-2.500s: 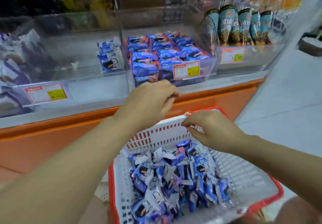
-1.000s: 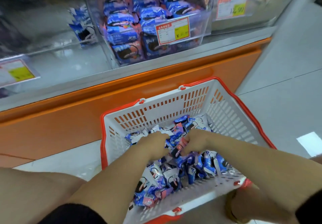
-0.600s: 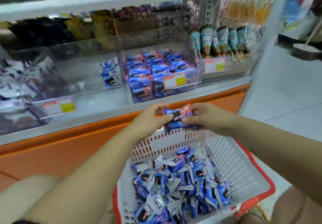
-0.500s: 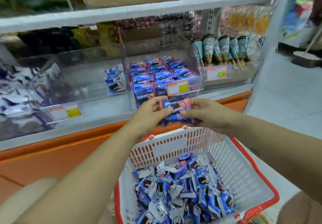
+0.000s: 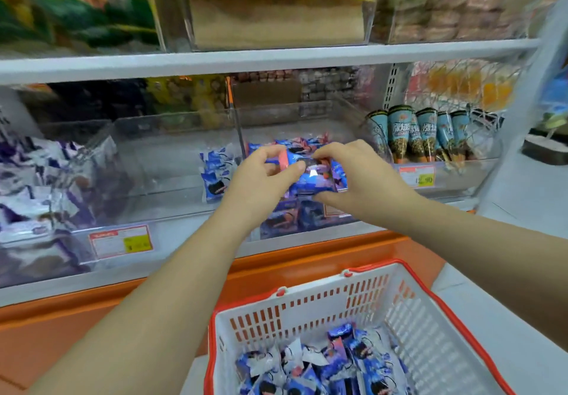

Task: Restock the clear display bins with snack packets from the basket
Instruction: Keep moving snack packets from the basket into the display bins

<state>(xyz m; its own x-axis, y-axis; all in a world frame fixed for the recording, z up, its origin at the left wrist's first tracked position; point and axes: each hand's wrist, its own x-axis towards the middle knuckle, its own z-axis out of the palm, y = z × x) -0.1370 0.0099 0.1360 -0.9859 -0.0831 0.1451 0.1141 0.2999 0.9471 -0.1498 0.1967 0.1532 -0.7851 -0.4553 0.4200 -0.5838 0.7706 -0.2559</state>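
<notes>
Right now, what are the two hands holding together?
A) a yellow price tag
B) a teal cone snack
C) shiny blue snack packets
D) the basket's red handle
C: the left hand and the right hand both grip a bundle of shiny blue snack packets, up above the white plastic basket with the red rim.

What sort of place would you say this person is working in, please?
Most likely a shop's snack aisle: clear display bins with price labels, packaged cones, and a red-rimmed shopping basket of snack packets.
</notes>
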